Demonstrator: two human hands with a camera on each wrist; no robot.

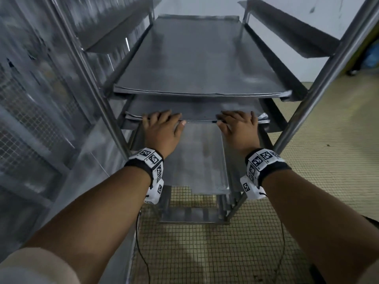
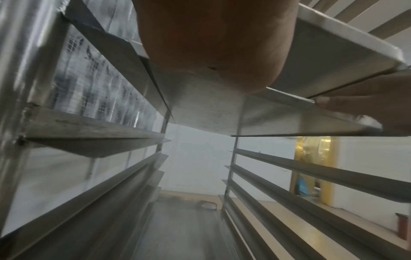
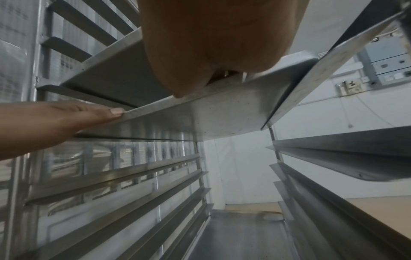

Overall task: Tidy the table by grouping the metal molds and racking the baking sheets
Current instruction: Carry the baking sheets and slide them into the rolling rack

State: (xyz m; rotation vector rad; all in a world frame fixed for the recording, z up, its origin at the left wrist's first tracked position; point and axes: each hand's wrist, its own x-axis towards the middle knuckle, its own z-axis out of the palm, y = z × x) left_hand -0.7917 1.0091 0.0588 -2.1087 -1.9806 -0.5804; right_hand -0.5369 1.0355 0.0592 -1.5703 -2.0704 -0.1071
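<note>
Steel baking sheet [image 1: 196, 114], left hand [image 1: 162, 130] and right hand [image 1: 239, 128] flat atop.

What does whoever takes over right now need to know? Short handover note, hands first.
Left hand: flat on the near edge of the baking sheet, fingers on top and thumb at the rim.
Right hand: placed the same way on that edge, further right.
The sheet lies on the rack runners, one level under the upper sheet, which is already racked. A lower tray sits below, sticking out toward the person.
Done: at least two sheets are in the rack.
Left: seat this sheet if it is not fully in. The table and metal molds are out of view, so check them.
</note>
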